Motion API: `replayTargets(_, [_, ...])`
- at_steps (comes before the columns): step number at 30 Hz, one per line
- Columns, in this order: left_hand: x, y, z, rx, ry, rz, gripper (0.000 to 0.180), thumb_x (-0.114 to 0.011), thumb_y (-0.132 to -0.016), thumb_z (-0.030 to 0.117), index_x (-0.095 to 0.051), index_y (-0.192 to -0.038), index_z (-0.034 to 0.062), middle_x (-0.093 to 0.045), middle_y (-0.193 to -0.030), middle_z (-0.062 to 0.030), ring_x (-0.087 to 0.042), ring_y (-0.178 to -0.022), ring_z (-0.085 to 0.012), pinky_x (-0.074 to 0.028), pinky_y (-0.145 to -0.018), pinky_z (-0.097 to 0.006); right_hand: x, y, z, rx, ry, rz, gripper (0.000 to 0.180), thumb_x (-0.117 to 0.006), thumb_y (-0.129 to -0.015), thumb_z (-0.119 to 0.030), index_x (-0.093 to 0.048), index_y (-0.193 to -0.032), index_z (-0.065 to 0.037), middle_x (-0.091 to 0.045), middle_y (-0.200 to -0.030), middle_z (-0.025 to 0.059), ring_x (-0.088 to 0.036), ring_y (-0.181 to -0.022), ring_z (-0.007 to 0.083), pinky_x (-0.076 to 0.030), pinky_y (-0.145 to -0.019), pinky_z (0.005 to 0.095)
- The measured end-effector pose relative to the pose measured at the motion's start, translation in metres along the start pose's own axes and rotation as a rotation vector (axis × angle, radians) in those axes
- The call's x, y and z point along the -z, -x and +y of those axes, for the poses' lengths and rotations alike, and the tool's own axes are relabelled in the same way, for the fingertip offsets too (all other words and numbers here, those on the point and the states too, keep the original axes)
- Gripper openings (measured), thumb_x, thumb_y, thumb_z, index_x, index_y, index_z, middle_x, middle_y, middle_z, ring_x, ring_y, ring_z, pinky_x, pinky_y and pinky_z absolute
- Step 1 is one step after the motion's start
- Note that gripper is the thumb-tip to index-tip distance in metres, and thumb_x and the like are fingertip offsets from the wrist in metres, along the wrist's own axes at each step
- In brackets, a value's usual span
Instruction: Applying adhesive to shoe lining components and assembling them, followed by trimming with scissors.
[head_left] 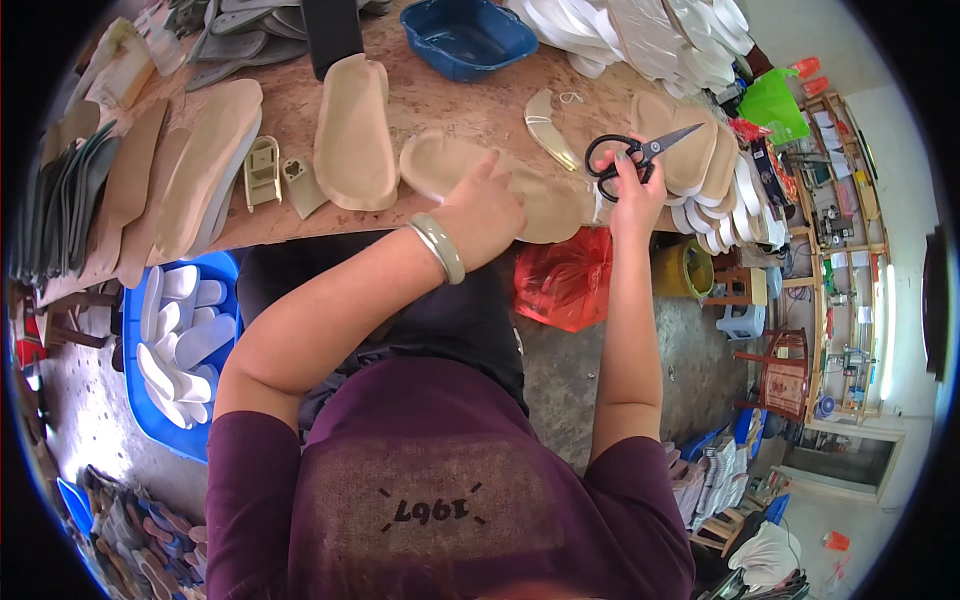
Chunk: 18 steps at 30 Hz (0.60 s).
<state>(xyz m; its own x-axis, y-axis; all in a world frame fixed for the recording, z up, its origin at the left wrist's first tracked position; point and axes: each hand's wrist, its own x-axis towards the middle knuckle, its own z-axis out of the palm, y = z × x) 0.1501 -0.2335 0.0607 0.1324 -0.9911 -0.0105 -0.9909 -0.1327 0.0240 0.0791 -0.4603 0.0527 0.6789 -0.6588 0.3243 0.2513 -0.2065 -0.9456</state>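
Note:
A beige-covered shoe insole (553,205) lies crosswise at the table's near edge. My left hand (480,212), a bangle on its wrist, is closed over the middle of it, with the fingers on its top face and part of the grip hidden. To the right, my right hand (633,190) holds black-handled scissors (665,143), whose blades point right and away from the insole. Another beige insole (355,140) lies left of my left hand. Beyond the held insole is a curved beige piece with a gold end (545,125).
Stacked insoles (210,165) and two gold-coloured parts (263,175) lie on the left of the table (430,90). A blue basin (465,40) stands at the back. Beige and white soles (690,150) pile up on the right. A red plastic bag (565,280) hangs below the edge.

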Motion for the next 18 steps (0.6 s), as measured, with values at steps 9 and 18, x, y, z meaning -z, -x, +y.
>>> replayTargets(9, [-0.051, 0.006, 0.038, 0.142, 0.125, 0.405, 0.054, -0.065, -0.081, 0.040, -0.055, -0.123, 0.0089, -0.051, -0.128, -0.0085, -0.040, -0.130, -0.0244, -0.030, -0.108, -0.044, 0.003, 0.048, 0.005, 0.443, 0.627, -0.532, 0.022, -0.066, -0.081, -0.001, -0.068, -0.102, -0.006, -0.069, -0.094, 0.0100, -0.067, -0.076, 0.0184, -0.053, -0.067, 0.0302])
replayTargets(18, [-0.062, 0.004, 0.035, 0.109, 0.119, 0.417, 0.062, -0.067, -0.079, 0.038, -0.048, -0.131, 0.0091, -0.048, -0.131, -0.0077, -0.038, -0.131, -0.0239, -0.030, -0.106, -0.039, 0.001, 0.022, 0.032, -0.187, -0.033, 0.114, 0.021, -0.058, -0.088, 0.001, -0.062, -0.109, 0.001, -0.067, -0.088, 0.0099, -0.066, -0.076, 0.0197, -0.054, -0.067, 0.0311])
